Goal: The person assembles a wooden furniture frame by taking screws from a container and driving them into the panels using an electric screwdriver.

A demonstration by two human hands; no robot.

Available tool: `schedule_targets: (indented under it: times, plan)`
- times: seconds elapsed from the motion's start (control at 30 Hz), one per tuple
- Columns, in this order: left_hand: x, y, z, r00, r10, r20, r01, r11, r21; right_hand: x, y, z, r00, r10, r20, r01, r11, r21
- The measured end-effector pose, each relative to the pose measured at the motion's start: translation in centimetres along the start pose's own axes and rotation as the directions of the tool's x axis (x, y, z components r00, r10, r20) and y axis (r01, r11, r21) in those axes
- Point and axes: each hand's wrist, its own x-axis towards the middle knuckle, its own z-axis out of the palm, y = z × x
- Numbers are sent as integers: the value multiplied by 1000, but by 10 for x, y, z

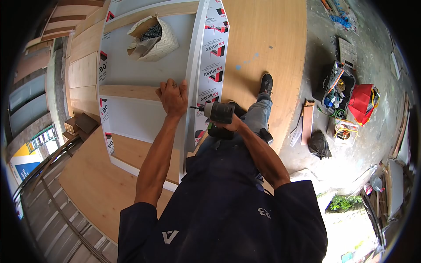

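My right hand is wrapped round the grip of a cordless drill. Its bit points left at the white side board of a cabinet frame; whether the tip touches is unclear. My left hand is at the inner side of that board, by the end of a wooden crosspiece. Its fingers are curled, and I cannot make out what is between them. In the compartment beyond lies an open woven sack with many dark screws inside.
The frame lies on a large plywood surface. On the concrete floor to the right are a tool crate, a red bag, a black plastic bag and board offcuts. My shoe stands on the plywood.
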Motion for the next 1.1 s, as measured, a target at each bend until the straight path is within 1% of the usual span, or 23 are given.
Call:
schedule_targets:
  times: [0.13, 0.23, 0.3, 0.43, 0.5, 0.53, 0.57, 0.63, 0.67, 0.7, 0.73, 0.77, 0.83, 0.87, 0.9, 0.97, 1.0, 1.03, 1.1]
  plan:
    - [-1, -1, 0, 1000, 8, -5, -8, 1000, -1, 0, -3, 0, 1000, -9, 4, 9, 1000, -6]
    - [1, 0, -1, 1000, 3, 8, -2, 1000, -7, -1, -1, -1, 1000, 6, -7, -6, 999, -54]
    - [1, -1, -1, 1000, 6, 0, -6, 1000, -2, 3, 1, -2, 996, -91, 0, 90, 981, -173]
    - [1, -1, -1, 1000, 14, 2, -14, 1000, -12, 2, 1, -1, 996, -82, -17, 79, 990, -117]
    - [1, -2, -1, 1000, 3, 13, -3, 1000, -25, 4, -5, -2, 990, -140, -28, 136, 985, -107]
    - [2, -2, -1, 1000, -8, 24, 9, 999, -39, 5, -11, -5, 989, -143, -26, 139, 984, -112]
    - [1, -3, -3, 1000, -10, 18, 11, 999, -41, 4, -16, -7, 999, -46, -12, 45, 994, -99]
    - [1, -3, -9, 997, -5, 83, 11, 997, -75, 2, -21, -10, 999, 45, 8, -44, 994, -100]
    - [2, -4, -11, 998, -4, 65, 9, 997, -79, 1, -22, -11, 1000, -15, 21, 17, 995, -101]
    - [0, -6, -11, 1000, 14, 22, -11, 991, -134, -1, -25, -12, 996, -76, 37, 79, 991, -105]
    - [-3, -6, -13, 999, 32, -24, -35, 981, -190, -6, -31, -12, 993, -111, 28, 114, 983, -144]
    - [-6, -5, -15, 998, 33, -47, -42, 979, -198, -13, -39, -12, 992, -121, 32, 125, 978, -165]
    - [-17, 2, -21, 982, -18, -188, -26, 973, -231, -28, -62, -14, 985, -169, -39, 157, 966, -207]
    - [-28, 5, -27, 979, -58, -198, 18, 980, -197, -36, -51, -20, 978, -198, -65, 172, 943, -286]
    - [-42, 7, -33, 973, -99, -208, 66, 984, -163, -43, -45, -26, 977, -203, -64, 175, 937, -303]
    - [-78, 12, -49, 978, -204, -37, 200, 976, -90, -54, -42, -35, 959, -214, -187, 151, 942, -301]
    - [-100, 13, -54, 975, -221, 18, 222, 974, -42, -57, -49, -36, 940, -226, -254, 155, 950, -273]
    - [-121, 11, -55, 969, -237, 70, 236, 972, 10, -59, -48, -41, 938, -238, -252, 164, 946, -281]
    - [-159, 7, -48, 950, -271, 154, 264, 962, 65, -64, -41, -53, 916, -83, -393, 94, 996, 9]
